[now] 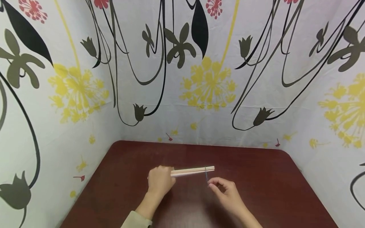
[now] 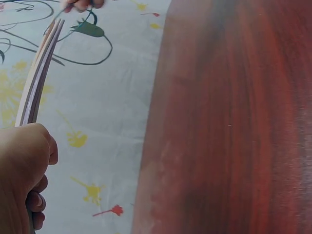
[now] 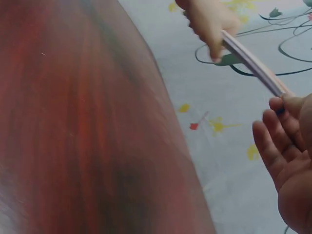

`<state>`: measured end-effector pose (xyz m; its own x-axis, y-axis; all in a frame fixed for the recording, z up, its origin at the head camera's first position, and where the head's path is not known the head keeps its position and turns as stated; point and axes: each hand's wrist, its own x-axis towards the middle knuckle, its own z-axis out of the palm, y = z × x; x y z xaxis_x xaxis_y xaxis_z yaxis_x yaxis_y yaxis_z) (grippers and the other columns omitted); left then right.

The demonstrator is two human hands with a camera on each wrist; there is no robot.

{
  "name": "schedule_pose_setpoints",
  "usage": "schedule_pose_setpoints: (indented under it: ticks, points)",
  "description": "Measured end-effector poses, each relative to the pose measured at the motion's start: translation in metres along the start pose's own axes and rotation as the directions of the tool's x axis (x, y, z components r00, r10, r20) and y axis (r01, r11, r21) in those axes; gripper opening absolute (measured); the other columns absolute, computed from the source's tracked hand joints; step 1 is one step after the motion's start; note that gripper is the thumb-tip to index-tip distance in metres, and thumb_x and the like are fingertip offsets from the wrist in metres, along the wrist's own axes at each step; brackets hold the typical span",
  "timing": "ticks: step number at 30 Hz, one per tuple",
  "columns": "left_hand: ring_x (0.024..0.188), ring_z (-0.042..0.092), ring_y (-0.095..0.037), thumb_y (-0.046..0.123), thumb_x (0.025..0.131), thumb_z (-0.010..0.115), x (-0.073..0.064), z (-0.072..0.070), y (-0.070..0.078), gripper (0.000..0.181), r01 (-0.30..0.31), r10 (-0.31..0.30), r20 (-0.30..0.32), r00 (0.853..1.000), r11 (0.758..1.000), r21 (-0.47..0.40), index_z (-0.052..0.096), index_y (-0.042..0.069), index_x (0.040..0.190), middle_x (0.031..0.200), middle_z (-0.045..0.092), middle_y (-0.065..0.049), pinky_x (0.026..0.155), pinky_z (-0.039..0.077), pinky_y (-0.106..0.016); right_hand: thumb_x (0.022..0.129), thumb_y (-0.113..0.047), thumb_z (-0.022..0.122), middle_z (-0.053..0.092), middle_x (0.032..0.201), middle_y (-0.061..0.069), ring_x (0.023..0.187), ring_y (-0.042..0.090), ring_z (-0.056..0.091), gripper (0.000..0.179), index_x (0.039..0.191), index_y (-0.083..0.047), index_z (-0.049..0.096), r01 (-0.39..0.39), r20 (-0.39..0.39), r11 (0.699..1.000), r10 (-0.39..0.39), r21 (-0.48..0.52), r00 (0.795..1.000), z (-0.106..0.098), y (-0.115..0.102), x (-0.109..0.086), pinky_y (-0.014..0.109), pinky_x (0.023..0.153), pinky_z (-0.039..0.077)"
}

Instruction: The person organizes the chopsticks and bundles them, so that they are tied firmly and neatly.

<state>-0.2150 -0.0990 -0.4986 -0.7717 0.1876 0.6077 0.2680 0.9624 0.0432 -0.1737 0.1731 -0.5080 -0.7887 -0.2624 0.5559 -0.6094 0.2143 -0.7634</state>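
Several pale wooden chopsticks are gathered in one bundle above the table, pointing to the right. My left hand grips them at one end with its fingers wrapped round, as the left wrist view also shows for the chopsticks. Around the free end passes a thin blue rubber band, drawn down from the bundle. The thumb and forefinger of my right hand pinch its lower end. In the right wrist view, the other fingers of the right hand are spread loosely beside the tips.
A dark red-brown wooden table with rounded far corners lies under both hands. White cloth printed with flowers hangs behind it and along both sides. A light sleeve covers the left forearm.
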Motion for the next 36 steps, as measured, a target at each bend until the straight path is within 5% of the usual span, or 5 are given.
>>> schedule_pose_setpoints:
  ticks: [8, 14, 24, 32, 36]
  points:
    - [0.042, 0.021, -0.011, 0.019, 0.062, 0.075, 0.021, -0.019, 0.006, 0.045, -0.081, 0.080, 0.023, 0.997, 0.996, 0.041, 0.032, 0.025, 0.050, 0.047, 0.023, 0.010, 0.036, 0.021, -0.031, 0.103, -0.009, 0.055, 0.071, 0.087, 0.022, 0.057, 0.019, 0.067, 0.015, 0.101, 0.005, 0.058, -0.359, 0.033, 0.903, 0.362, 0.235, 0.932, 0.017, 0.000, -0.007, 0.039, 0.057, 0.058]
    - [0.044, 0.020, -0.011, 0.019, 0.060, 0.074, 0.031, -0.030, 0.009, 0.043, -0.045, 0.042, 0.061, 0.997, 0.997, 0.061, 0.032, 0.024, 0.049, 0.047, 0.021, 0.009, 0.036, 0.021, -0.031, 0.088, 0.004, 0.072, 0.075, 0.085, 0.003, 0.063, 0.011, 0.069, 0.015, 0.096, -0.009, 0.071, 0.149, 0.035, 0.980, -0.146, -0.129, 0.989, 0.024, 0.009, -0.006, 0.022, 0.057, 0.055]
    - [0.042, 0.044, -0.019, 0.028, 0.076, 0.076, 0.029, -0.026, 0.007, 0.028, 0.139, -0.123, 0.185, 0.975, 0.987, -0.078, 0.059, 0.022, 0.054, 0.048, 0.048, 0.005, 0.041, 0.036, -0.037, 0.096, -0.036, 0.062, 0.071, 0.081, 0.001, 0.061, 0.003, 0.062, 0.046, 0.123, 0.001, 0.069, 0.658, 0.060, 0.572, -0.731, -0.490, 0.680, 0.033, -0.003, 0.009, 0.013, 0.058, 0.048]
    - [0.040, 0.040, -0.018, 0.031, 0.083, 0.073, 0.027, -0.030, 0.012, 0.037, 0.143, -0.130, 0.137, 0.982, 0.985, -0.092, 0.056, 0.023, 0.052, 0.046, 0.045, 0.007, 0.039, 0.032, -0.035, 0.103, -0.013, 0.057, 0.071, 0.085, 0.018, 0.053, 0.012, 0.063, 0.062, 0.150, 0.015, 0.027, 0.296, -0.349, 0.953, -0.299, -0.063, 0.888, 0.048, -0.012, -0.001, 0.022, 0.050, 0.050]
    - [0.039, 0.041, -0.019, 0.031, 0.082, 0.075, 0.026, -0.029, 0.010, 0.037, 0.116, -0.111, 0.082, 0.990, 0.992, -0.056, 0.056, 0.022, 0.052, 0.046, 0.046, 0.005, 0.038, 0.031, -0.035, 0.104, 0.004, 0.046, 0.073, 0.083, 0.011, 0.051, 0.016, 0.065, 0.040, 0.142, 0.014, 0.044, -0.036, -0.354, 0.967, 0.128, 0.253, 0.926, 0.051, -0.018, -0.006, 0.030, 0.050, 0.054]
